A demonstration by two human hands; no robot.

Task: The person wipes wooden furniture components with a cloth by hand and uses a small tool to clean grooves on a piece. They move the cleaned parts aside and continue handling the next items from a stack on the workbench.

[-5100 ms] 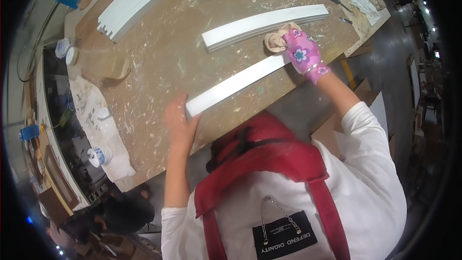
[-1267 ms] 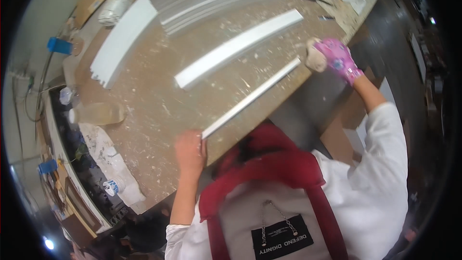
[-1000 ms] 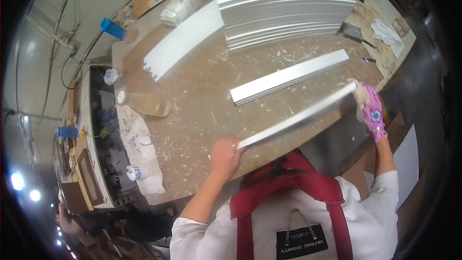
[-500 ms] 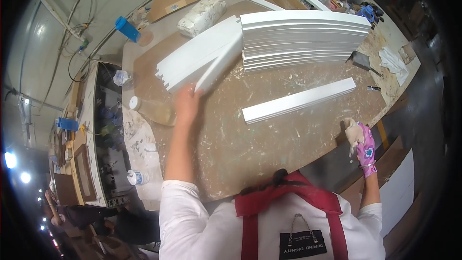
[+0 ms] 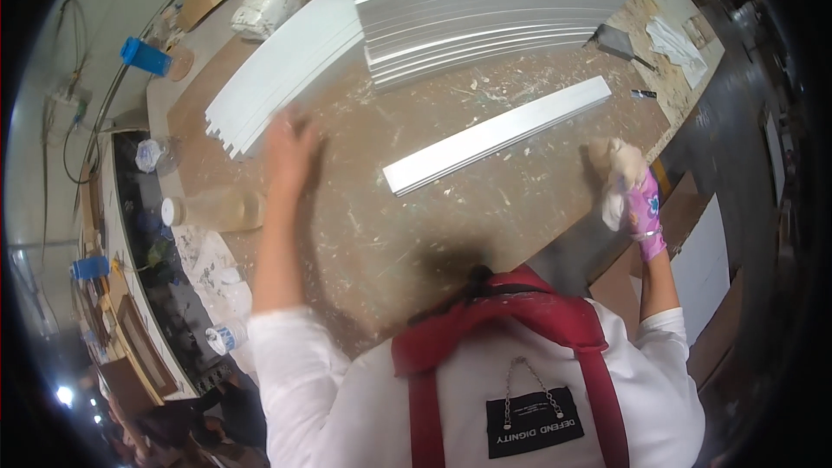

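My bare left hand (image 5: 293, 147) is over the table, blurred, fingers apart and nothing in them. It is beside the near end of a fanned row of white slats (image 5: 282, 61) with notched ends. My right hand (image 5: 640, 186) wears a pink flowered glove and is closed on a crumpled cream rag (image 5: 614, 206) at the table's right edge. Between the hands lies a short stack of long white strips (image 5: 498, 137). Behind it stands a tall pile of white slats (image 5: 485, 22).
The brown table (image 5: 416, 251) is flecked with white paint. At left are a bottle of yellowish liquid (image 5: 225, 210), a blue-capped container (image 5: 146, 56) and a small white tub (image 5: 227, 336). A dark flat brush (image 5: 617, 41) and a white cloth (image 5: 676, 48) lie at right.
My left hand has let go of a white slat, which now lies alongside the others at left. The view has shifted, and my right hand still holds the rag.
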